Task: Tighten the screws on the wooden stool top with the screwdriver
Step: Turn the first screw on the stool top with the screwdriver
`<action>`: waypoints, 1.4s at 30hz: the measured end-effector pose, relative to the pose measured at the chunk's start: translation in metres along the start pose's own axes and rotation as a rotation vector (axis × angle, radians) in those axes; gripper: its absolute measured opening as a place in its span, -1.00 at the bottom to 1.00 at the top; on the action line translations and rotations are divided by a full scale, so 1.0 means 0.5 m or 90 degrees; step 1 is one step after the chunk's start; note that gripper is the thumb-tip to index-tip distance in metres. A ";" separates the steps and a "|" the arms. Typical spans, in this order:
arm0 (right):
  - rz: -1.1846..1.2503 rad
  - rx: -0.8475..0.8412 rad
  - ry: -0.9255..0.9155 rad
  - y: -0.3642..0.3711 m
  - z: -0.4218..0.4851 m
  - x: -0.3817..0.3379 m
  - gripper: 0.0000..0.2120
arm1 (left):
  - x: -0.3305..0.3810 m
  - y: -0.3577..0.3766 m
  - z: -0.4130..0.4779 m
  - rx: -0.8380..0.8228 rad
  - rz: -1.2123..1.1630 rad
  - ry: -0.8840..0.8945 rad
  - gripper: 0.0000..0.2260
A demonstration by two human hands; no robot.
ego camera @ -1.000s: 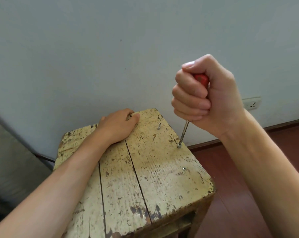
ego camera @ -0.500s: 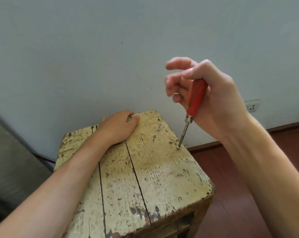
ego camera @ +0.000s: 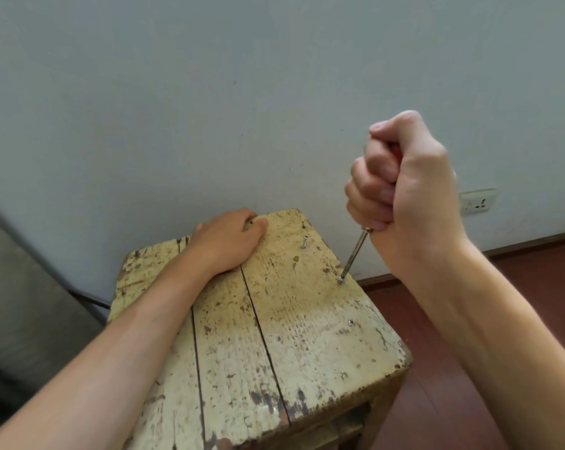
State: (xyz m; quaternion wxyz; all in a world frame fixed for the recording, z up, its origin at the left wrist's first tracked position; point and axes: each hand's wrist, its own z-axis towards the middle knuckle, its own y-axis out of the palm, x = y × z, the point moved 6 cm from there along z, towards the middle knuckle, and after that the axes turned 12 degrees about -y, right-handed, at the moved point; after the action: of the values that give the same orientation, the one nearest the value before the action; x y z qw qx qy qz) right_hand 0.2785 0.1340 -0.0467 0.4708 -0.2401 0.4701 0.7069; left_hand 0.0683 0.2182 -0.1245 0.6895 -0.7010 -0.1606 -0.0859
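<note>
Right grip (ego camera: 407, 196) fisted the screwdriver (ego camera: 355, 251), tip on the screw (ego camera: 340, 280) at 3 o'clock on the stool (ego camera: 307, 336); left grip (ego camera: 229, 238) clutched its 12 o'clock edge. Being tilted, the tip might slip out.

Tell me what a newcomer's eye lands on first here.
First, the right hand, fisted round the screwdriver at right, its shaft tilted with the tip on a screw near the right edge of the worn wooden stool top. Next, the left hand gripping the top's far edge, and to its right a second screw standing proud of the wood.
</note>
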 end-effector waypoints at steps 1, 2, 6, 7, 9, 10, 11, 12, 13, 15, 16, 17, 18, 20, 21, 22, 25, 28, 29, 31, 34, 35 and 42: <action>-0.011 0.044 -0.023 -0.004 -0.003 -0.001 -0.53 | 0.001 0.000 0.000 0.001 0.002 -0.001 -0.58; -0.023 0.069 -0.038 -0.005 -0.005 -0.001 -0.54 | 0.001 0.000 -0.001 0.003 0.003 -0.002 -0.58; -0.031 0.018 -0.025 -0.007 0.000 0.004 -0.54 | 0.001 -0.001 -0.002 0.004 -0.001 -0.002 -0.58; -0.018 -0.035 -0.013 -0.005 0.006 0.006 -0.59 | 0.000 -0.001 -0.002 0.005 -0.003 -0.002 -0.58; 0.025 -0.160 0.010 0.005 0.018 0.007 -0.81 | -0.001 -0.001 -0.001 0.007 -0.002 -0.004 -0.58; 0.050 -0.215 0.026 0.009 0.025 0.006 -0.86 | -0.001 -0.001 -0.001 0.007 -0.001 -0.006 -0.58; 0.075 -0.261 0.043 0.012 0.031 0.006 -0.83 | -0.001 -0.001 0.000 0.007 -0.001 -0.007 -0.58; 0.099 -0.303 0.063 0.019 0.033 0.006 -0.80 | -0.001 -0.001 0.000 0.008 -0.001 -0.007 -0.58; 0.115 -0.347 0.082 0.027 0.033 0.006 -0.81 | -0.001 -0.001 0.000 0.009 -0.001 -0.006 -0.58; 0.115 -0.415 0.103 0.043 0.023 0.006 -0.73 | -0.001 0.000 0.000 0.010 0.000 -0.006 -0.58; 0.113 -0.427 0.114 0.048 0.019 0.008 -0.66 | -0.002 0.001 0.000 0.008 0.001 -0.007 -0.58; 0.118 -0.428 0.124 0.048 0.017 0.011 -0.59 | -0.002 0.001 0.000 0.008 0.002 -0.007 -0.57; 0.120 -0.411 0.127 0.047 0.017 0.013 -0.54 | -0.003 0.002 0.000 0.008 0.004 -0.007 -0.57; 0.109 -0.354 0.116 0.041 0.018 0.012 -0.51 | -0.002 0.003 0.001 0.010 0.005 -0.005 -0.57; 0.093 -0.316 0.101 0.036 0.019 0.011 -0.51 | -0.002 0.003 0.002 0.009 0.005 -0.005 -0.57; 0.075 -0.271 0.085 0.031 0.019 0.009 -0.50 | -0.001 0.003 0.002 0.008 0.004 -0.005 -0.57; 0.013 -0.069 0.022 0.012 0.015 0.004 -0.51 | -0.001 0.003 0.003 0.006 0.000 -0.005 -0.58; -0.040 0.098 -0.047 -0.001 0.003 0.002 -0.58 | -0.002 0.002 0.001 0.001 -0.002 -0.005 -0.56; -0.048 0.109 -0.053 0.000 0.001 0.003 -0.58 | -0.002 0.002 0.002 0.001 -0.004 -0.006 -0.56; -0.059 0.078 -0.040 0.004 0.004 0.003 -0.52 | -0.002 0.002 0.001 0.003 -0.004 -0.005 -0.56; -0.044 -0.065 0.013 0.014 0.010 0.004 -0.55 | -0.002 0.002 0.002 0.007 -0.003 -0.005 -0.58; -0.027 -0.122 0.025 0.019 0.011 0.006 -0.63 | -0.002 0.002 0.003 0.006 -0.002 -0.005 -0.58; -0.008 -0.396 0.011 0.042 0.027 -0.002 -0.68 | -0.004 0.002 0.005 0.011 -0.002 -0.003 -0.58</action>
State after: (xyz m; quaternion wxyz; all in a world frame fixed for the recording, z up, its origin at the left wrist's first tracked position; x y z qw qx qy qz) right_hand 0.2615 0.1431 -0.0307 0.3751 -0.3819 0.2336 0.8117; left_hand 0.0666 0.2206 -0.1260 0.6950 -0.6951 -0.1640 -0.0837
